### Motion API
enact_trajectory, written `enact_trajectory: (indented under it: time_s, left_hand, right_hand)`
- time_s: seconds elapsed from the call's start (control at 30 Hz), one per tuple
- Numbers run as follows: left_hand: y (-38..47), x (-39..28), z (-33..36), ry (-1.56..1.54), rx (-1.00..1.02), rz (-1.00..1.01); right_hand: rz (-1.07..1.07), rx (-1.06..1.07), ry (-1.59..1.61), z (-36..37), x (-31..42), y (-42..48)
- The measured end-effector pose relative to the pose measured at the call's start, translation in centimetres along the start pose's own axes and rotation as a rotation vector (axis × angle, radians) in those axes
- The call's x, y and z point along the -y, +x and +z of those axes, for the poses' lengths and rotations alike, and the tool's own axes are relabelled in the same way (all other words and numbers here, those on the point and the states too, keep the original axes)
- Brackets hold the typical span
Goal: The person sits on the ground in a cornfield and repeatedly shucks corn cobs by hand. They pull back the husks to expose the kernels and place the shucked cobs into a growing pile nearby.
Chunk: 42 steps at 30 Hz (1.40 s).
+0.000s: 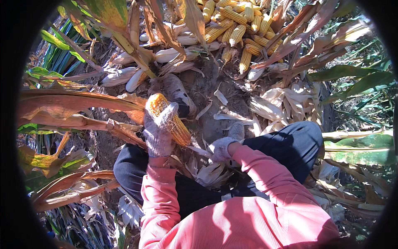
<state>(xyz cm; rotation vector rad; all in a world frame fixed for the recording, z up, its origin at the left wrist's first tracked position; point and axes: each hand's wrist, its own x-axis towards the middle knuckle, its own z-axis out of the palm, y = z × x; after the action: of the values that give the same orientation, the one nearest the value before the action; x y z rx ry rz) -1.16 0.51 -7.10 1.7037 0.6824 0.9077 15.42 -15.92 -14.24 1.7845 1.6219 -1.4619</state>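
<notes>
My left hand [159, 133], in a pale knitted glove, grips a bare yellow ear of corn [181, 132] slantwise above my left leg. Strands of silk cling to the glove and to the ear's upper end. Lower and to the right, my gloved right hand [221, 149] is down between my legs, over loose corn husks [211, 174]. A strip of dry husk [200, 151] reaches towards its fingers. Those fingers are largely turned from view, so I cannot tell whether they hold the strip.
Ahead lies a heap of husked yellow ears [236, 28]. Several ears still in pale husk [121, 76] lie left of it. Stripped husks [276, 105] are piled at the right. Standing corn stalks [133, 56] and dry leaves [80, 102] crowd in from the left.
</notes>
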Motion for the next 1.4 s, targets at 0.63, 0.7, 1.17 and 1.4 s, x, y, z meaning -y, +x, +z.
enact_trajectory:
  time_s: [0.63, 0.7, 1.17, 1.4]
  left_hand:
    - [0.7, -0.9, 3.7, -0.445, 0.019, -0.487]
    - [0.4, -0.2, 3.8, -0.514, 0.044, -0.524]
    - [-0.2, -3.2, 5.6, -0.400, 0.239, -0.719]
    - [-0.4, -3.5, 6.5, -0.419, 0.205, -0.827]
  right_hand:
    - [-0.391, -0.598, 2.051, -7.9, -5.5, 1.5]
    - [-0.878, -0.896, 2.102, -15.0, -7.8, 2.0]
    - [0.812, -1.190, 0.993, -14.2, -29.0, 2.6]
    - [0.865, -1.136, 0.961, -13.2, -33.2, 8.6]
